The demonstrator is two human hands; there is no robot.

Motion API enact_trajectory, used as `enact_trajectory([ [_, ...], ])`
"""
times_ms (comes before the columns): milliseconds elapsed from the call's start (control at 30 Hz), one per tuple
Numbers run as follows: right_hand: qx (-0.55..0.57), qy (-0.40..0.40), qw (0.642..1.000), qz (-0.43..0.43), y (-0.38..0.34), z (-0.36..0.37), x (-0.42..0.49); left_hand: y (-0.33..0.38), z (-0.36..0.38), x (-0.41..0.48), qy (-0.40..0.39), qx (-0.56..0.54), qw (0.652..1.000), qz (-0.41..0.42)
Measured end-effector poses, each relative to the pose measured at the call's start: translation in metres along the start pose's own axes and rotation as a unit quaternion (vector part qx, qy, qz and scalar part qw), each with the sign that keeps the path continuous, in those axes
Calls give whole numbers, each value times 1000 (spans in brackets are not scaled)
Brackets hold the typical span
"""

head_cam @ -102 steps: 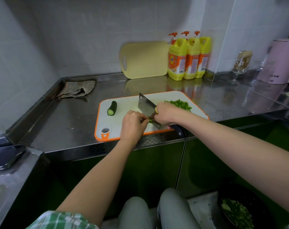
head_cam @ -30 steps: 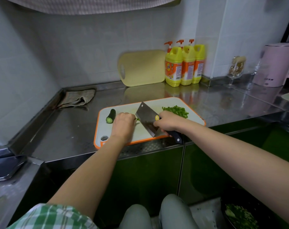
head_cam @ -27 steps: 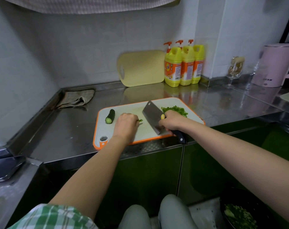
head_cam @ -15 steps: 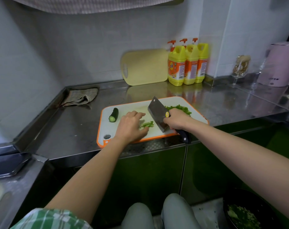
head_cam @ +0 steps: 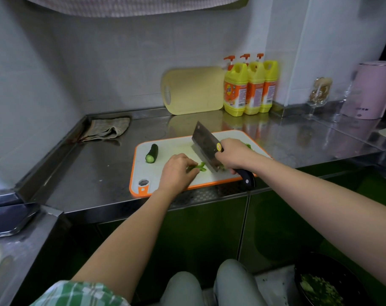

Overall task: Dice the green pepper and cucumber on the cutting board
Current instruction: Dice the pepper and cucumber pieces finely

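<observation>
A white cutting board with an orange rim [head_cam: 143,173] lies on the steel counter. My left hand [head_cam: 176,171] holds down green pepper strips [head_cam: 199,167] at the board's middle, fingers curled over them. My right hand [head_cam: 236,154] grips the handle of a cleaver [head_cam: 206,144], whose blade edge meets the board just right of the strips. A short piece of cucumber [head_cam: 152,153] lies at the board's left rear. The diced pepper pile [head_cam: 249,146] at the right rear is mostly hidden behind my right hand.
A yellow cutting board [head_cam: 193,90] leans on the back wall beside three yellow detergent bottles [head_cam: 250,85]. A folded cloth [head_cam: 106,129] lies at the back left. A glass [head_cam: 319,93] and pink kettle [head_cam: 373,90] stand right. A dark bowl of diced greens [head_cam: 324,286] sits low right.
My left hand gathered the pepper strips and now holds them down with curled fingers. The cleaver swung back from the diced pile and came down beside the strips.
</observation>
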State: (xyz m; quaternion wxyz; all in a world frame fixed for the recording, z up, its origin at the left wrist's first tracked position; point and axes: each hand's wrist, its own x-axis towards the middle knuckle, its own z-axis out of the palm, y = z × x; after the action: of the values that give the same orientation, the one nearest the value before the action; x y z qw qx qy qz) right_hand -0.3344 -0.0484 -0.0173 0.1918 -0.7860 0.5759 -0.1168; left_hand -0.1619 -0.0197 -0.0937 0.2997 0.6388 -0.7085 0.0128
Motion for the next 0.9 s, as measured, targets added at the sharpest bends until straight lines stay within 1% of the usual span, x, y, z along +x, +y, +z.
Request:
enact_trajectory([
  [233, -101, -64, 993, 7, -14, -9, -7, -1, 3, -1, 13, -3, 1000, 10],
  [400, -90, -63, 994, -1, -12, -6, -3, -1, 3, 0, 10, 2, 1000, 9],
  [500, -81, -37, 996, -12, -10, 6, 4, -1, 2, 0, 7, 5, 1000, 10],
  [600, -83, 22, 996, -25, -8, 15, 9, 0, 1, -2, 4, 8, 1000, 11],
  [667, -59, 51, 996, -34, -6, 16, 11, -1, 2, -2, 2, 7, 1000, 12],
  [700, -47, 53, 997, -36, -6, 15, 11, -1, 2, -2, 2, 6, 1000, 12],
  [767, -40, 30, 998, -40, -8, 9, 8, -1, 3, -2, 4, 5, 1000, 12],
  [900, -90, -31, 995, -30, -16, -1, 1, -1, 3, -1, 6, 5, 1000, 9],
])
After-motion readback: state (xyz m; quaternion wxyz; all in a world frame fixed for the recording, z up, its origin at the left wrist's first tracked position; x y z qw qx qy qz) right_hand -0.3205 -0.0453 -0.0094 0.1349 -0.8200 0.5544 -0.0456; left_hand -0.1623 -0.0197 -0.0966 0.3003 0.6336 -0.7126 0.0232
